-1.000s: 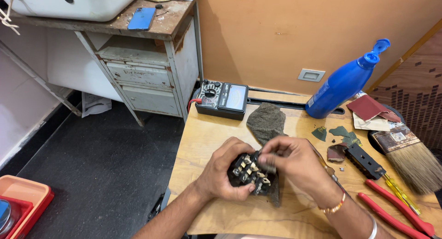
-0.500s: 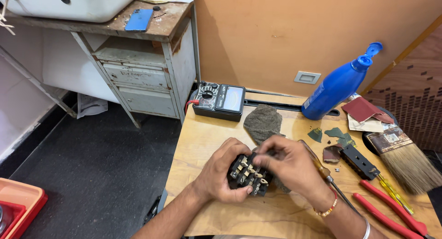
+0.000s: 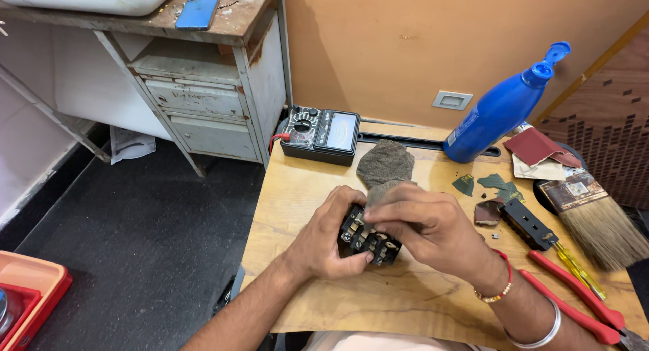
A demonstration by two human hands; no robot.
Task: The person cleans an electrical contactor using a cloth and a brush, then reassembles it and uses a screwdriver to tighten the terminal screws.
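Note:
A black electrical block with brass terminals (image 3: 365, 239) rests low over the wooden table (image 3: 297, 189), gripped from the left by my left hand (image 3: 331, 236). My right hand (image 3: 422, 222) lies over its top and right side, fingers pinching a small grey piece of sandpaper (image 3: 382, 192) against the block. A larger grey sandpaper sheet (image 3: 385, 163) lies just behind the hands. Much of the block is hidden under my fingers.
A black multimeter (image 3: 321, 133) sits at the table's back edge. A blue bottle (image 3: 503, 108) leans at the right, with sandpaper scraps (image 3: 497, 183), a paintbrush (image 3: 588, 212), a small black part (image 3: 527, 224) and red pliers (image 3: 574, 307). A grey metal desk (image 3: 209, 108) stands left.
The view has shifted a little. My hands keep the block in much the same place, and my right fingers have slid slightly along its top with the sandpaper piece.

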